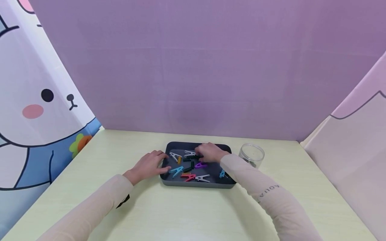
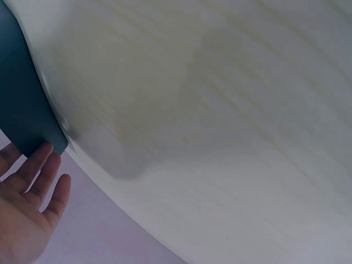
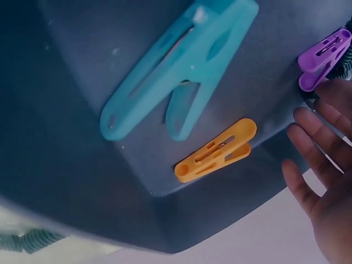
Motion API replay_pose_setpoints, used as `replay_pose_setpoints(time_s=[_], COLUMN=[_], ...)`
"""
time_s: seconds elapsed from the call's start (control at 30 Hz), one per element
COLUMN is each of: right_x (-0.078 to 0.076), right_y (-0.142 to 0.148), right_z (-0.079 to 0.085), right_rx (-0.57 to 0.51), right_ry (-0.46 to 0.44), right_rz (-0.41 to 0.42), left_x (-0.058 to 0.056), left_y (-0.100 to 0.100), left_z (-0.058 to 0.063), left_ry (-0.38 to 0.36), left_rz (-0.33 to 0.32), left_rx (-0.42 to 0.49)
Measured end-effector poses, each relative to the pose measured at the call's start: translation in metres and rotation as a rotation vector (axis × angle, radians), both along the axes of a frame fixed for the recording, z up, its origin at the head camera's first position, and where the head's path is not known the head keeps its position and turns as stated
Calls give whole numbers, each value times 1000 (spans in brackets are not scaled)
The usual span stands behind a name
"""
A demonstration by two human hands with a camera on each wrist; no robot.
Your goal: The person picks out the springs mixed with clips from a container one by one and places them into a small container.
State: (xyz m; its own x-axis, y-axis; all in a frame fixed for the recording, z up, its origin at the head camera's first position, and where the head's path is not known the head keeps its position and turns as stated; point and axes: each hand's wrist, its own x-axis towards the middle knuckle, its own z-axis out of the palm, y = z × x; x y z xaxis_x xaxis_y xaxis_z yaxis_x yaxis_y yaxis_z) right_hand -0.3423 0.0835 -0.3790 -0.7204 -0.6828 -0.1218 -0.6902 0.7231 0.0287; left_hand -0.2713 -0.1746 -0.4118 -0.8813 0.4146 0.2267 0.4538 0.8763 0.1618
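The right hand [image 1: 210,152] is reaching into the tray [image 1: 197,184], its fingers lying close to a purple clip [image 3: 320,55]; whether it is pinching anything, one cannot tell. The left hand [image 1: 148,165] is resting loosely with extended fingers at the tray's left end. Nearer the front, a blue clip [image 1: 176,171], a red clip [image 1: 190,177] and a white clip [image 1: 202,178] are lying inside. A clear jar [image 1: 261,157] is standing beyond the right sleeve [image 1: 262,187], on the table [image 1: 187,214].
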Motion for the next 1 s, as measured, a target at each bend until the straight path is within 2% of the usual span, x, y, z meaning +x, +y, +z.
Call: replay_pose_setpoints(time_s=[0.77,1.0], right_x=[-5,-2], right_y=[-3,-2], right_z=[-4,0], right_rx=[-21,-39], right_ry=[-43,-36], right_rz=[-73,-47], left_x=[2,3], left_y=[0,0], left_z=[2,3], left_ry=[-12,-16], left_rz=[6,6], left_rx=[-2,3])
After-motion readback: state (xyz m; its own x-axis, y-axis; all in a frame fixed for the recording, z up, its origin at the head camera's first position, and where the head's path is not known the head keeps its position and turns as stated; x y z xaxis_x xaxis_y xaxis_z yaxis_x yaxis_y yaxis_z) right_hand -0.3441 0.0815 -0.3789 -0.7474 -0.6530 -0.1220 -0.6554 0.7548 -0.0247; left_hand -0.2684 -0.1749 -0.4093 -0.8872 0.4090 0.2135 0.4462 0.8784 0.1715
